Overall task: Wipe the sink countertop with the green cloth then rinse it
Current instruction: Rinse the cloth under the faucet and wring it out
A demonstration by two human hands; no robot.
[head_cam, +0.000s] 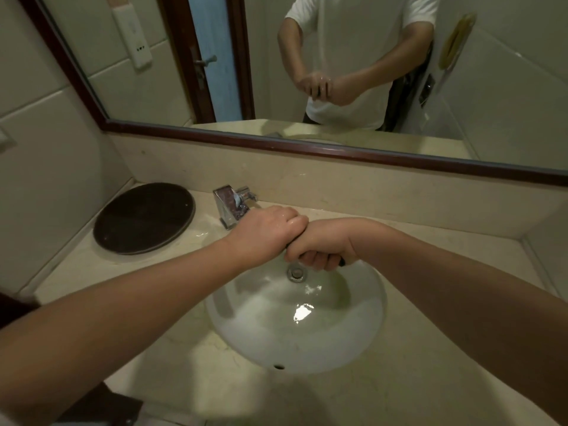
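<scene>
Both my fists are clenched side by side above the white oval sink basin [255, 330], just over the drain [296, 273]. My left hand [266, 230] and my right hand [322, 245] grip a rolled cloth between them. Only a dark end of the cloth [341, 261] pokes out under my right fingers; the rest is hidden inside the fists. Both hands look wet. The chrome faucet [229, 204] stands just behind my left hand. The beige marble countertop [415, 379] surrounds the basin.
A dark round tray [144, 218] lies on the counter at the back left. A mirror with a dark wooden frame [338, 150] runs above the backsplash and reflects a person in a white shirt. The counter meets tiled walls on the left and right.
</scene>
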